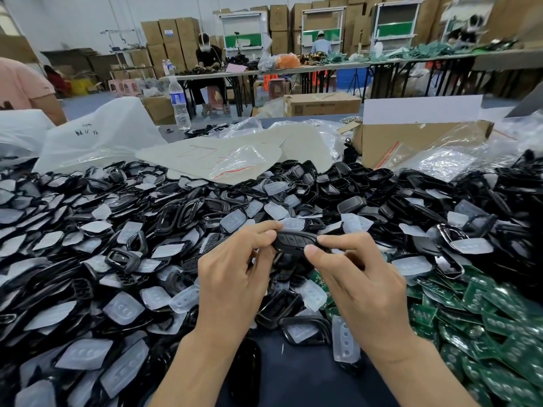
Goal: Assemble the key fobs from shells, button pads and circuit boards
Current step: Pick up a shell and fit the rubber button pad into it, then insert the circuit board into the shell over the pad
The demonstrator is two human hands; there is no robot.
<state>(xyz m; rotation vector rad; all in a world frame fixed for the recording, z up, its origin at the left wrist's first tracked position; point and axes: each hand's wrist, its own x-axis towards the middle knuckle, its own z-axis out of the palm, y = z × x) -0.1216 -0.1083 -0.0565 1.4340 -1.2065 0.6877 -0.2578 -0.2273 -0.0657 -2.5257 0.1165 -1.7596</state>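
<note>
You hold the key fob (295,242) above the desk (308,377), its long side running 9 to 3 o'clock. Your left hand (232,277) pinches the 9 o'clock end and your right hand (361,286) pinches the 3 o'clock end (both just as near). Next is probably an even squeeze.

A clear water bottle (178,102) with a blue label stands upright at the far edge of the work surface. To its left slumps a large white plastic bag (100,136) with handwriting on it. Off-white foam sheets (205,154) lie near the middle, with a small zip bag (245,160) resting on them. At the right an open cardboard box (411,142) sits among crinkled clear bags (440,164). Beyond, a brown carton (323,104) sits on the floor, a seated person (207,58) works at a long table (352,65), pink stools (123,86) stand nearby, and stacked cartons (173,39) line the wall beside white-framed racks (242,30).
</note>
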